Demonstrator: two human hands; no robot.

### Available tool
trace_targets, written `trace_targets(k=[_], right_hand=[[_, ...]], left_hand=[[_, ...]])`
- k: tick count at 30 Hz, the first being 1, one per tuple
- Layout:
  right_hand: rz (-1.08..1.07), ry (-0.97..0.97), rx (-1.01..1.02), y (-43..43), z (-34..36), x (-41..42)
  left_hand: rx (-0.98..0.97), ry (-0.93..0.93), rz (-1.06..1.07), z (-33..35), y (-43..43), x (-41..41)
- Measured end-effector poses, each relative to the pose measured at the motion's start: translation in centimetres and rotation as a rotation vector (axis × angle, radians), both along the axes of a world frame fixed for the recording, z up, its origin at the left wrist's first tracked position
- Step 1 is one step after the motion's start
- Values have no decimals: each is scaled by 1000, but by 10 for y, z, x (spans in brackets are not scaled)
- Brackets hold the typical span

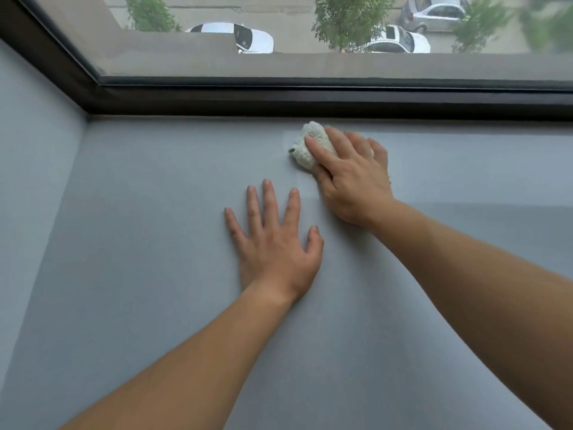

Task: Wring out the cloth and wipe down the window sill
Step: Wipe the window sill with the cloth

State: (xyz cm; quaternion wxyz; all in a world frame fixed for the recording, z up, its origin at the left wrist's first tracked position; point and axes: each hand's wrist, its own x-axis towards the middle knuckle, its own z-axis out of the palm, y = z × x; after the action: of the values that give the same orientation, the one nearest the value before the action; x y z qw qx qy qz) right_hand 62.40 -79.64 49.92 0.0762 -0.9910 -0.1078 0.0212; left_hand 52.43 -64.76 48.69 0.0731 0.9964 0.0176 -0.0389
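A small bunched white cloth (pixel 311 141) lies on the wide grey window sill (pixel 139 243), close to the dark window frame. My right hand (pixel 353 178) presses down on the cloth, with the fingers laid over it; part of the cloth is hidden under the palm. My left hand (pixel 276 240) rests flat on the sill just below and left of the cloth, fingers spread, holding nothing.
The dark window frame (pixel 310 97) runs along the far edge of the sill. A grey side wall (pixel 31 150) closes the sill at the left. Through the glass, parked cars (pixel 235 35) and trees show far below.
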Motion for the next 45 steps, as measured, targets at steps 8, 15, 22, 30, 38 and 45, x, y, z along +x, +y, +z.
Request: trace_targets(k=[8,15,22,30,38,45], right_hand=[[-270,-53,-10,-100,-2,7],[-305,-52,-11,-89,-6,-33],[-464,-27,29,-93,-2,-50],[-282,25,-18,-99,5,-73],[-45,-3,-34,-71,1,-156],[-395,-5,19,-73,0,-153]], left_hand=[[4,38,-19,3,2,0],[3,45,-26,3,3,1],[2,49,-29,3,4,1],[-31,40,-38,3,8,3],[-49,28,-40,3,9,4],[-215,-129,-233,15,10,-15]])
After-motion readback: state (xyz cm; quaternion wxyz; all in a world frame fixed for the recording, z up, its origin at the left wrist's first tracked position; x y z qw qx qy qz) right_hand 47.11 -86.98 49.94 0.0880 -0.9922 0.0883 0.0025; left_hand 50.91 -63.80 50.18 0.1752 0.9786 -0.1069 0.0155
